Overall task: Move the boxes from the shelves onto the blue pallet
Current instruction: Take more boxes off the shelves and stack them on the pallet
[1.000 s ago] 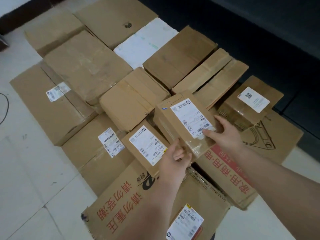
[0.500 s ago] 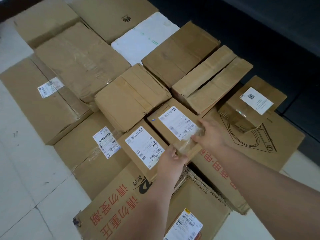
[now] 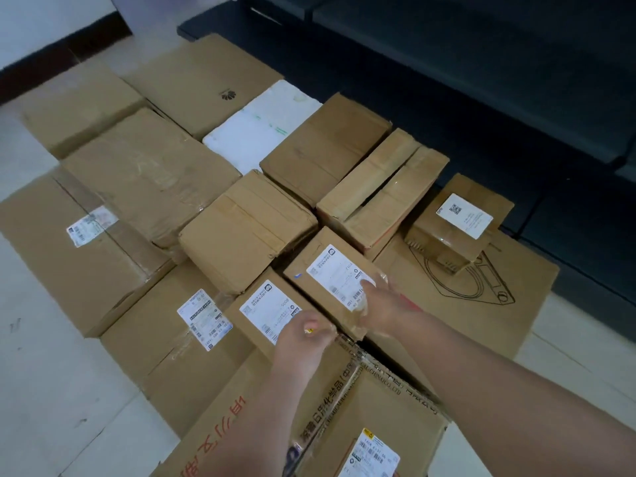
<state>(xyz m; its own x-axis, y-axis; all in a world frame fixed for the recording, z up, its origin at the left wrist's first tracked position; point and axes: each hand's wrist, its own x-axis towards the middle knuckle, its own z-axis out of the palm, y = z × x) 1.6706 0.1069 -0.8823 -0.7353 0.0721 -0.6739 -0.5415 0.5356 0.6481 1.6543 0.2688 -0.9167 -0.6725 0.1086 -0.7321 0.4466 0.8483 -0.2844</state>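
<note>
My right hand (image 3: pixel 380 309) lies flat on the near right corner of the small labelled box (image 3: pixel 330 280), fingers straight and pressing, not wrapped round it. A second ago that box was tilted up in both hands; half a second ago it was nearly down. Now it sits flat in the gap among the other cartons. My left hand (image 3: pixel 308 333) has come off it and hovers with fingers loosely curled, gripping nothing, over the near edge of the twin labelled box (image 3: pixel 265 311) at its 8 o'clock; there's a tiny yellow spot at the fingertips, can't tell what.

Outward from there: a taped plain carton (image 3: pixel 247 228) touches it at 11 o'clock, a split-top carton (image 3: pixel 382 191) at 1 o'clock, a flat carton with a line drawing (image 3: pixel 481 297) at 3 o'clock carrying a small QR-label box (image 3: pixel 461 222). A white foam box (image 3: pixel 258 132) is further off at 12. The pallet itself is hidden under all this cardboard.
</note>
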